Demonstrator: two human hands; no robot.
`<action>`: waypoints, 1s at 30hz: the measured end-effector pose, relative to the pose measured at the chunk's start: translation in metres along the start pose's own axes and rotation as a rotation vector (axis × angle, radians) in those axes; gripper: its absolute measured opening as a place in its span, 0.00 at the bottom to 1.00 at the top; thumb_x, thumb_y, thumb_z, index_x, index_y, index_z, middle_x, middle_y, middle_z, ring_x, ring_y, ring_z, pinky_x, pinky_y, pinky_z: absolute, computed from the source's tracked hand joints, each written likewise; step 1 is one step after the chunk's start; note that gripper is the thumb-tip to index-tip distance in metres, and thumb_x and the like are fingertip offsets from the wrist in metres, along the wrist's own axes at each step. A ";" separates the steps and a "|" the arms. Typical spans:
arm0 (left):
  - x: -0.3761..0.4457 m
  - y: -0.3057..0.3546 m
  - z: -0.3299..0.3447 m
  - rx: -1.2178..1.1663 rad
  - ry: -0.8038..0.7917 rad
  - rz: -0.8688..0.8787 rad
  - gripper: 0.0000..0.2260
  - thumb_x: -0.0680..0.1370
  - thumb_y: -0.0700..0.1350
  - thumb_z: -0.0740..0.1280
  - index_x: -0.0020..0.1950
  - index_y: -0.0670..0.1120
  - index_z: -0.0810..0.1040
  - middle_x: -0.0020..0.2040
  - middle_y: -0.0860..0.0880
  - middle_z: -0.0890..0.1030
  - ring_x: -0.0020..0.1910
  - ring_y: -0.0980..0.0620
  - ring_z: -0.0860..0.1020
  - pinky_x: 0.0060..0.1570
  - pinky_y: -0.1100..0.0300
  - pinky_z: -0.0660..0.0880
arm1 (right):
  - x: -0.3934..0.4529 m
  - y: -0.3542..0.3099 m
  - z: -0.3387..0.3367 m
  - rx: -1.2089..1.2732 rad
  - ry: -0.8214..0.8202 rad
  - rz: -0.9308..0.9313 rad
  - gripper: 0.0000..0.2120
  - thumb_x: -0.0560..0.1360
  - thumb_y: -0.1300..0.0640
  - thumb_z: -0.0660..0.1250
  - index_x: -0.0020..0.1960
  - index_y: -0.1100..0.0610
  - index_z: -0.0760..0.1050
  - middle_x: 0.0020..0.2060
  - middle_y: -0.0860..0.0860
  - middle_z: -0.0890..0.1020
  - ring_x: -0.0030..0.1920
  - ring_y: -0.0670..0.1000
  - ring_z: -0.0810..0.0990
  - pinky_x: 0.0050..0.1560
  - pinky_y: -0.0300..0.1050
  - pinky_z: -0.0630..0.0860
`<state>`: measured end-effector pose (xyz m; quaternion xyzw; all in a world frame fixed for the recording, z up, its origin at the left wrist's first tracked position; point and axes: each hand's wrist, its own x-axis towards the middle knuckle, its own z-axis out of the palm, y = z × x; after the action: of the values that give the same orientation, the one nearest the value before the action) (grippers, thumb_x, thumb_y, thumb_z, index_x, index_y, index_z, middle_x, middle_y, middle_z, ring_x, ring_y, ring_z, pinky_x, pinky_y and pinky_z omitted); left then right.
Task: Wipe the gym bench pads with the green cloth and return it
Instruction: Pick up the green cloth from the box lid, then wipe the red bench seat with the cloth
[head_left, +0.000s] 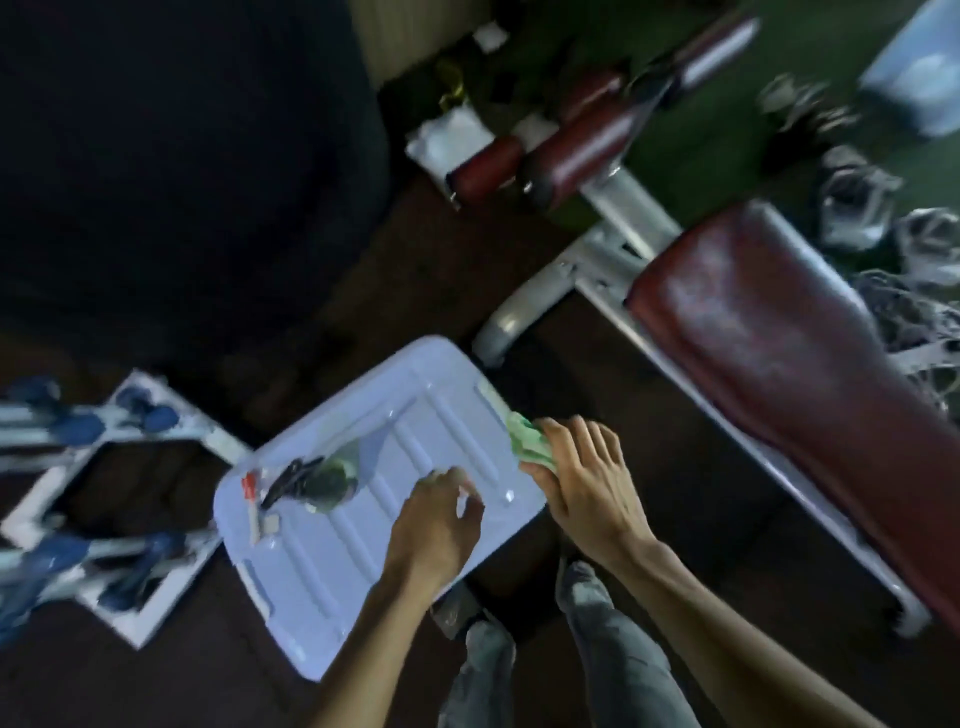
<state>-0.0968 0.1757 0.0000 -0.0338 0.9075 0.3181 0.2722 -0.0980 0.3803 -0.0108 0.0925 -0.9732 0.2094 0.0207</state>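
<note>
The green cloth (527, 440) lies bunched at the right edge of a pale blue plastic lid (363, 499), and my right hand (582, 478) grips it from above. Over the same lid, my left hand (441, 514) hovers with fingers curled and nothing in them. The dark red bench pad (789, 374) runs along the right on a white metal frame (613, 260). Beyond it are dark red roller pads (561, 150).
A spray bottle (327, 480) and small items lie on the lid's left part. A white rack with blue dumbbells (78, 467) stands at the left. Tangled white cords (904, 291) lie beyond the bench. My legs (597, 665) are below.
</note>
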 end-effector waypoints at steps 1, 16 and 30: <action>0.001 0.027 -0.006 0.013 -0.010 0.029 0.04 0.81 0.47 0.62 0.48 0.54 0.75 0.51 0.54 0.77 0.58 0.50 0.77 0.57 0.52 0.75 | -0.002 0.010 -0.027 0.016 0.034 0.071 0.23 0.85 0.41 0.55 0.67 0.57 0.71 0.54 0.54 0.79 0.52 0.60 0.79 0.59 0.56 0.75; 0.163 0.348 0.088 0.197 -0.173 0.198 0.06 0.80 0.48 0.64 0.51 0.48 0.78 0.53 0.49 0.78 0.54 0.47 0.78 0.54 0.49 0.77 | 0.040 0.327 -0.193 -0.111 0.184 0.523 0.24 0.82 0.40 0.55 0.68 0.56 0.71 0.53 0.54 0.78 0.50 0.58 0.77 0.59 0.58 0.72; 0.510 0.353 0.248 0.667 0.016 0.717 0.28 0.83 0.50 0.57 0.83 0.48 0.55 0.84 0.47 0.51 0.83 0.45 0.52 0.78 0.44 0.58 | 0.120 0.526 0.043 -0.159 -0.062 0.425 0.32 0.85 0.43 0.48 0.85 0.54 0.46 0.85 0.54 0.46 0.84 0.53 0.43 0.83 0.62 0.47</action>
<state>-0.4953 0.6609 -0.2266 0.3673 0.9165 0.0837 0.1343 -0.3147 0.8129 -0.2525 -0.1104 -0.9844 0.1286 -0.0464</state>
